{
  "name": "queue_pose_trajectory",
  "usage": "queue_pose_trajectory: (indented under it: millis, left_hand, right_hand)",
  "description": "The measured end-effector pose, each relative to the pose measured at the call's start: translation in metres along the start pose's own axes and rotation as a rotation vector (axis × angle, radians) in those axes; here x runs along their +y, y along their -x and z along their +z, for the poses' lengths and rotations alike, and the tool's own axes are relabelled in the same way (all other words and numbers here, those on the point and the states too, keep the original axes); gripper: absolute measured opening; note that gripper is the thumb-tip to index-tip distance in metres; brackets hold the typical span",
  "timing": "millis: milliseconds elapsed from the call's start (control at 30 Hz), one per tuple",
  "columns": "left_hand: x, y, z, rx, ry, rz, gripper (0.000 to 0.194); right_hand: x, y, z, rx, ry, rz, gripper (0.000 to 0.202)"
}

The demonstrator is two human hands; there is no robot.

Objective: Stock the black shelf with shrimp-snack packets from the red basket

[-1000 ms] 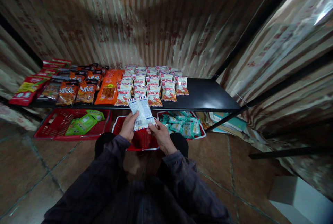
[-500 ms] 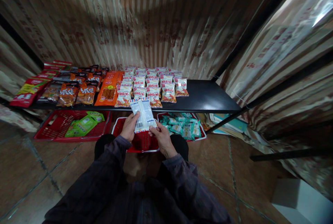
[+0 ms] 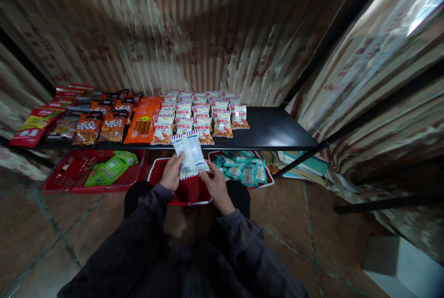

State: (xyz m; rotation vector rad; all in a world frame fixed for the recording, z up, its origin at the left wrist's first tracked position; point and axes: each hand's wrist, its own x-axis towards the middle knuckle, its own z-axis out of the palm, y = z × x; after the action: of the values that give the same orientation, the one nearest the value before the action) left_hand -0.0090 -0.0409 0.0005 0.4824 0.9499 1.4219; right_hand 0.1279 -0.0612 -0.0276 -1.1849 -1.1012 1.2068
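Observation:
A white snack bag (image 3: 189, 154) with a red-and-blue striped edge shows its printed back and a barcode. My left hand (image 3: 172, 171) grips its left side, thumb on top. At the lower right corner, my right hand (image 3: 217, 188) pinches the bag. It hangs over the middle red basket (image 3: 194, 192), in front of the black shelf (image 3: 277, 127). Rows of white snack bags (image 3: 222, 124) with matching striped edges stand on the shelf just behind. An orange bag (image 3: 141, 122) lies to their left.
Dark orange-printed bags (image 3: 113, 127) and red bags (image 3: 36, 124) fill the shelf's left end. Below are a left red basket (image 3: 60, 175) with green bags (image 3: 108, 171), and a right basket with teal bags (image 3: 249, 173). A white box (image 3: 398, 261) stands on the floor.
The view has shifted slightly. Both hands still hold the white bag in nearly the same position, and the right fingers have moved a little at its lower corner.

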Motion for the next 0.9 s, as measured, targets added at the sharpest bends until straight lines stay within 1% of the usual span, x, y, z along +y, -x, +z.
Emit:
queue_pose_trajectory:
  millis: [67, 133, 267, 367, 500, 633, 733, 800, 833, 900]
  left_hand:
    - [0.001, 0.0, 0.001, 0.003, -0.001, -0.013, 0.043]
    - [0.002, 0.002, 0.001, -0.002, -0.005, -0.028, 0.041]
    - [0.003, 0.006, 0.0, -0.048, -0.026, -0.071, 0.038]
    - [0.001, 0.009, 0.0, -0.069, -0.033, -0.09, 0.039]
    - [-0.001, 0.012, -0.001, -0.081, -0.031, -0.111, 0.038]
    - [-0.005, 0.012, -0.003, -0.111, -0.009, -0.126, 0.037]
    - [-0.008, 0.012, -0.006, -0.178, 0.024, -0.137, 0.039]
    - [-0.01, 0.011, -0.007, -0.212, 0.037, -0.145, 0.04]
    - [-0.011, 0.012, -0.008, -0.218, 0.037, -0.152, 0.04]
    - [-0.011, 0.012, -0.007, -0.213, 0.034, -0.165, 0.041]
  right_hand:
    - [0.001, -0.001, -0.001, 0.026, 0.045, -0.079, 0.043]
    - [0.0, -0.003, -0.002, 0.02, 0.034, -0.105, 0.044]
    - [-0.007, -0.007, -0.003, 0.014, -0.041, -0.063, 0.04]
    - [-0.012, -0.011, -0.004, -0.026, -0.104, -0.036, 0.04]
    - [-0.017, -0.013, -0.004, -0.063, -0.102, -0.063, 0.04]
    - [-0.017, -0.014, -0.004, -0.038, -0.077, -0.094, 0.037]
    - [-0.012, -0.017, -0.004, 0.0, -0.019, -0.123, 0.036]
    - [-0.008, -0.018, -0.005, 0.032, 0.067, -0.159, 0.039]
    - [-0.007, -0.019, -0.006, 0.057, 0.131, -0.197, 0.042]
    - [-0.007, -0.019, -0.007, 0.109, 0.299, -0.321, 0.044]
